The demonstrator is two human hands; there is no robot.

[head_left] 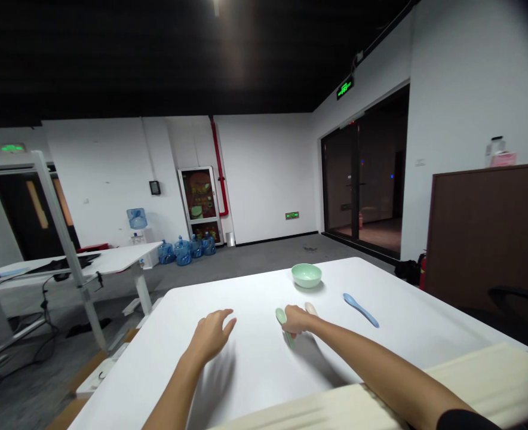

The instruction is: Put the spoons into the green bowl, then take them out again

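Spoon of pale green (pixel 281 314) lies at the middle of the white table (pixel 250 310), pinched between the thumb and fingers of the right hand (pixel 296 321), its bowl end pointing far and slightly left; whether it touches the tabletop I cannot tell; just right of that hand a cream utensil (pixel 310 308) shows, partly hidden; farther right lies a blue spoon (pixel 361 310); a green bowl (pixel 306 276) stands upright toward the far edge; the left hand (pixel 211 334), thumb and fingers spread, holds nothing on the left; blue water bottles (pixel 183 251) stand far left on the floor (pixel 246 263).
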